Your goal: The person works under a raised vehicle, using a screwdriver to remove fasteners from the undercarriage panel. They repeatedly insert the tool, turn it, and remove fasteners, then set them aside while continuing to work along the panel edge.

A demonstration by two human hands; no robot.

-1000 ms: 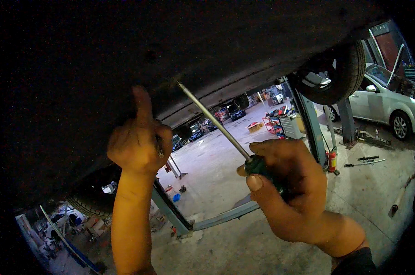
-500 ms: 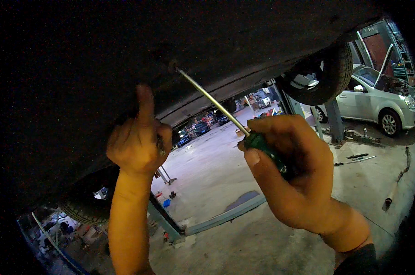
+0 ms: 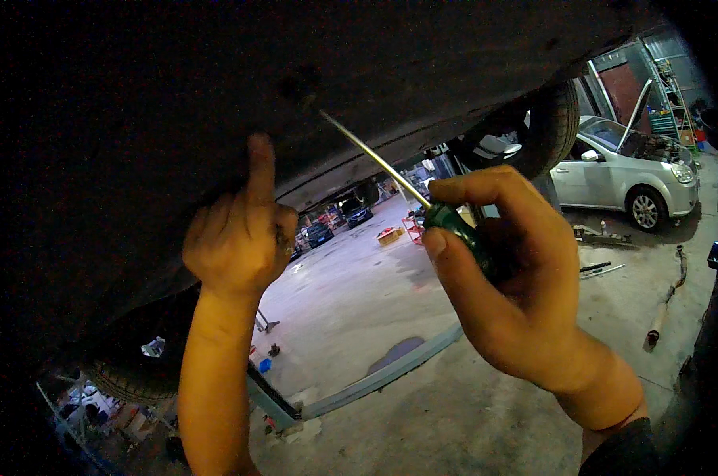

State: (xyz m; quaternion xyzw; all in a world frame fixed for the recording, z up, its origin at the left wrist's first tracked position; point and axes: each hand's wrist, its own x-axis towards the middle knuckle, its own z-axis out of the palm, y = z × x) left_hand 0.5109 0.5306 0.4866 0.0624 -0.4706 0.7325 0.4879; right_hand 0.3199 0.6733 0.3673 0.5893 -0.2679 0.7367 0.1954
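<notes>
Screwdriver [image 3: 406, 187] slanted between the two hands, below a dark car underbody [image 3: 422, 79]. Leftmost, left hand [image 3: 236, 246] raised, index finger extended upward, others curled; could not tell if they gripped anything. Tip near underbody, contact unclear. Right hand [image 3: 525, 293] was wrapped round the green handle [image 3: 450, 226]. Far right stood a silver car [image 3: 632, 178], bonnet [image 3: 635, 115] up.

Your left forearm [image 3: 218, 373] stood nearly upright; at the left grip [image 3: 236, 247], the index finger [image 3: 260, 165] pointed up while the other fingers [image 3: 210, 230] were curled. Your right grip [image 3: 525, 313] was closed, thumb [image 3: 448, 262] below forefinger [image 3: 468, 188], the right forearm [image 3: 601, 389] slanting up leftward.
</notes>
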